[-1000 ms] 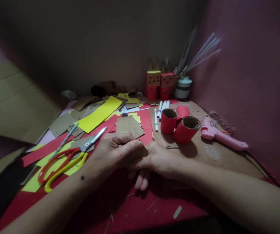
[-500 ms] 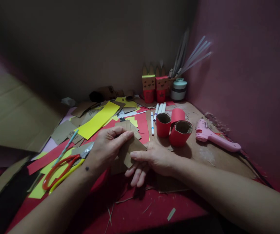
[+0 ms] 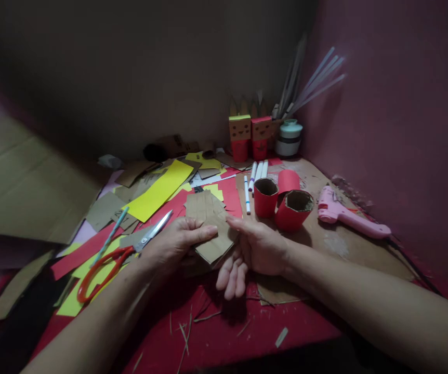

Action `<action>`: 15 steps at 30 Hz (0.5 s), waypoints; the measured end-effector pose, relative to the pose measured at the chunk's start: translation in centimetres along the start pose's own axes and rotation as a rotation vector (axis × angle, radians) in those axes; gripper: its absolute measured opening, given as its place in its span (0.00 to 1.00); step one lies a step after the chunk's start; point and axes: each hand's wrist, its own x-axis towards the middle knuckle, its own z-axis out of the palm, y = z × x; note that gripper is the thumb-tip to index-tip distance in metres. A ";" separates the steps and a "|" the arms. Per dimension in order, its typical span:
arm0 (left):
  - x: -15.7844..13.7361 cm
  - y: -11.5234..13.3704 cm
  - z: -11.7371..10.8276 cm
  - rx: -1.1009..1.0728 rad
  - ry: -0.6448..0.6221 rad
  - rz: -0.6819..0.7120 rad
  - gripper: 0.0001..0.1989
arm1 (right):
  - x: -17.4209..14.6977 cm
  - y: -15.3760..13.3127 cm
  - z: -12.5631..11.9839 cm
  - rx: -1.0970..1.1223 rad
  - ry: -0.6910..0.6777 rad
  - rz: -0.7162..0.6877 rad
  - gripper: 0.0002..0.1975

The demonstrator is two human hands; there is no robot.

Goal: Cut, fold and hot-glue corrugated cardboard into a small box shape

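Observation:
My left hand (image 3: 185, 240) pinches a small piece of brown cardboard (image 3: 216, 243), thumb on top, low over the front of the table. My right hand (image 3: 253, 252) is open at the cardboard's right edge, thumb raised and the other fingers extended below it; whether it touches the piece I cannot tell. Just behind lies more cut cardboard (image 3: 199, 203). Scissors (image 3: 144, 242) with orange-red handles lie left of my left hand, partly covered by my forearm. Red-covered cardboard tubes (image 3: 266, 199) stand beyond my right hand.
A pink glue gun (image 3: 351, 215) lies at the right, its cord trailing along the wall. White markers (image 3: 247, 195) lie mid-table. Two red figures with cardboard faces (image 3: 240, 136) and a lidded jar (image 3: 289, 137) stand at the back. Yellow paper (image 3: 159, 189) and scraps cover the left.
My right thumb has lifted off the cardboard, and the right fingers have opened out to the right. The left hand still holds the piece. The view has shifted slightly.

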 end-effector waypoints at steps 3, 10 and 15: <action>0.1 -0.1 -0.2 0.002 -0.011 -0.002 0.21 | 0.1 0.0 0.0 -0.019 0.036 -0.013 0.38; 0.3 -0.4 -0.5 0.040 -0.008 0.064 0.20 | 0.0 0.3 0.8 -0.027 0.206 -0.103 0.16; 0.3 -0.5 -0.5 0.075 -0.041 0.104 0.23 | 0.0 0.2 0.9 -0.019 0.288 -0.207 0.18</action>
